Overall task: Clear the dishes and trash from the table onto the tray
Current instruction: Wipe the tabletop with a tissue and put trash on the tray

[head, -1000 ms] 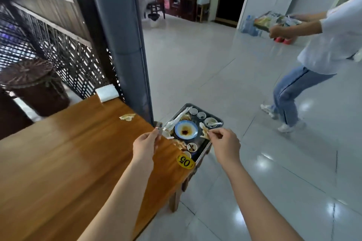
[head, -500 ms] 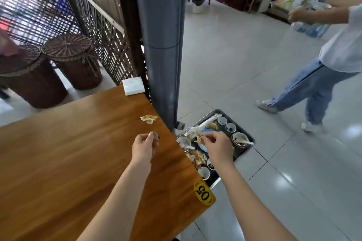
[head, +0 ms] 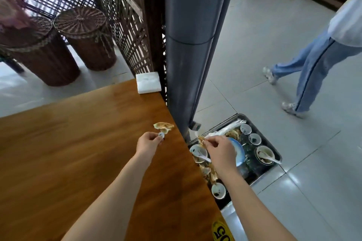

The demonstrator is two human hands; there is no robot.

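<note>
Left hand [head: 148,143], fingers [head: 155,140] pinching a small pale object [head: 161,134], hovers just beside a food scrap [head: 163,126] near the right edge of the worktop [head: 78,152], probably light, limp and greasy, best nipped at its rim, while the right hand [head: 220,150] pinches litter [head: 201,139] over the tray [head: 254,172].

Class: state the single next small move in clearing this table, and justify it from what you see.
Probably the left hand, pinching a small pale item, reaches forward for the crumpled scrap: it lies on the table just beyond the fingertips, off the tray.
</note>
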